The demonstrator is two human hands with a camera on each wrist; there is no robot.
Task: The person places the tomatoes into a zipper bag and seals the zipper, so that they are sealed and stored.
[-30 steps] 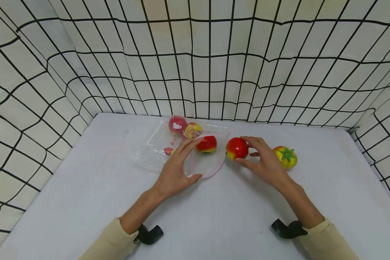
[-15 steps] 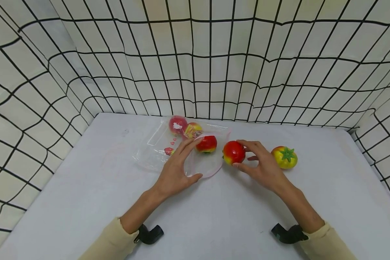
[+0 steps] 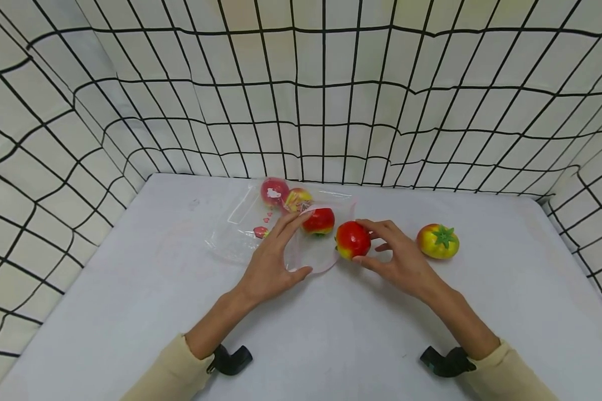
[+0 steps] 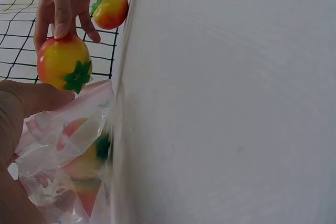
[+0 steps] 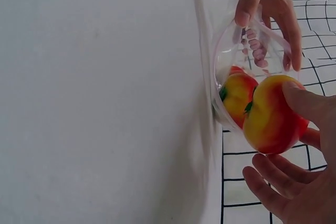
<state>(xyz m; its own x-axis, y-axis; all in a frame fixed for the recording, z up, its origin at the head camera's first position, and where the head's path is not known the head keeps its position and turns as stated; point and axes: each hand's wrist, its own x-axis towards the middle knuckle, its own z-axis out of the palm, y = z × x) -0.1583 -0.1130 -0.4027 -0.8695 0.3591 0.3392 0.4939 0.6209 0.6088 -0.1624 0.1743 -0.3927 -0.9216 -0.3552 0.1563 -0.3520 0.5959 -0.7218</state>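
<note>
1. One held tomato [image 3: 352, 240]: round, glossy, red fading to yellow, green leafy stem end pointed at the bag's mouth
2. Right hand [image 3: 403, 262]: pinching held tomato between thumb and fingertips, right at the bag's pink rim; contact with rim, can't tell
3. Left hand [image 3: 267, 273]: not clenched, thumb and fingers spread apart at the mouth of the clear bag [image 3: 238, 217], touching its edge
4. Bagged tomato [image 3: 318, 221]: red top, yellow below, green stem end, just inside mouth; more fruit [image 3: 274, 192] deeper, blurred by film and print
5. Loose tomato [image 3: 438, 241]: mostly yellow, red patch, star-shaped green leaves, on white table [image 3: 311, 345] near right hand
</note>
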